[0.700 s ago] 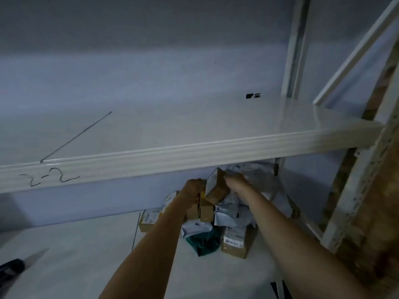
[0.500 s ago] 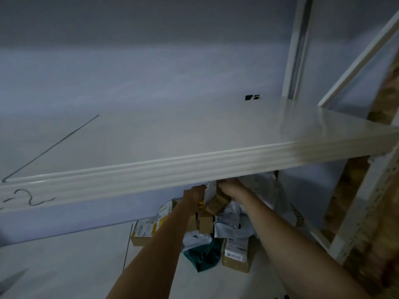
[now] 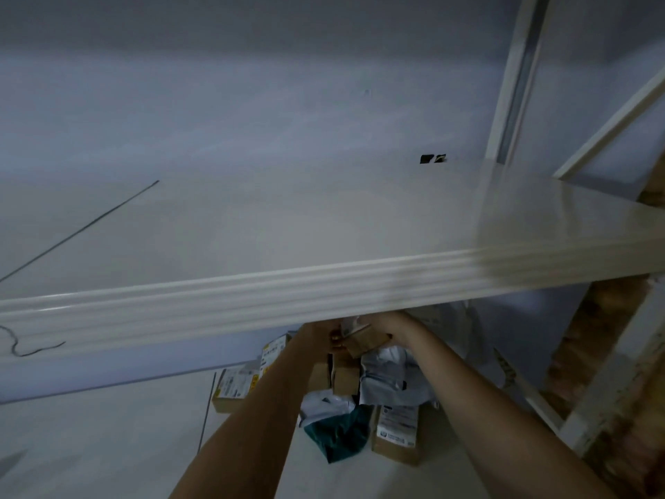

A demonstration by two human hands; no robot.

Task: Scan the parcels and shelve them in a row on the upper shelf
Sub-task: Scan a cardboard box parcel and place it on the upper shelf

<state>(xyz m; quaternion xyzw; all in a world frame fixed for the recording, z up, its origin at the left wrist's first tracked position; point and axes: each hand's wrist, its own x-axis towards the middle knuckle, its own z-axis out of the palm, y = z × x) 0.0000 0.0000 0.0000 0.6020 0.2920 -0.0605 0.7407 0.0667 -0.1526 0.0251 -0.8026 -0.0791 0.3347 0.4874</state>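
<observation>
Since the earlier frames the view has tipped upward: the upper shelf [image 3: 324, 225] fills more of the picture and its front edge now cuts across the tops of both hands, which sat clear below it before. The small cardboard parcel [image 3: 365, 342] has tilted from standing on end to lying slanted between the 2 hands.

There are 2 hands and 1 held parcel. Below the grip lies 1 heap of parcels [image 3: 345, 401] on the lower shelf [image 3: 90, 444]: about 5 brown boxes, roughly 2 white mailer bags and 1 dark green bag, though the dim light makes the count uncertain. 1 small dark scrap [image 3: 433, 158] sits at the back of the upper shelf, far above the grip.

Both forearms reach forward and up from the bottom of the picture, converging. The left hand [image 3: 322, 334] grips the parcel's left end, fingers curled against it. The right hand [image 3: 390, 327] holds its right side, wrist bent inward; its fingertips are hidden by the shelf edge. The parcel hangs just under the upper shelf's front lip.
</observation>
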